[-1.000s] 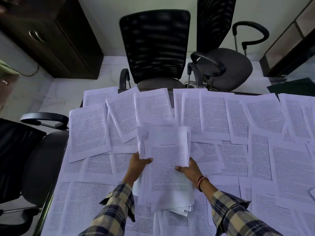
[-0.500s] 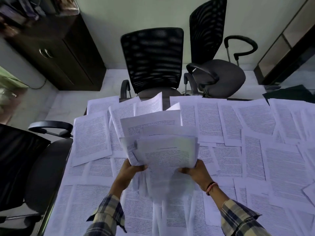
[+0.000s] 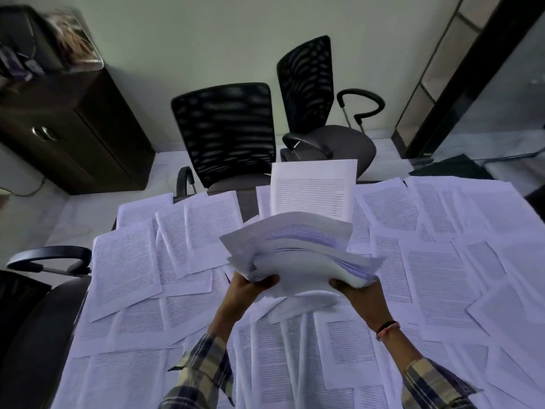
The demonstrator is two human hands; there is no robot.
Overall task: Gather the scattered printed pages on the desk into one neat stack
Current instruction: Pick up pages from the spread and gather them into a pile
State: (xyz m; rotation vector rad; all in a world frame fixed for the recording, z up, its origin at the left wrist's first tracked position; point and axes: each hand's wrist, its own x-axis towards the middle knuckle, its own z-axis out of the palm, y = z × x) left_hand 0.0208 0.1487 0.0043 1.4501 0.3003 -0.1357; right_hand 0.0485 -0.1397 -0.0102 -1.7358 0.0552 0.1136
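I can read nothing here. The loose pages (image 3: 126,267) spread across the desk (image 3: 247,202) carry dense blocks of printed lines, but the type is too small and blurred for me to make out a single word or number. The same goes for the sheet standing up (image 3: 312,193) at the back of the held stack (image 3: 298,255). I see no labels, brands or signs.

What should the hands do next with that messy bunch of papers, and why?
Probably tap the held bundle on its edge to square it: both hands, left and right, grip it, but its sheets fan unevenly and one page sticks up.
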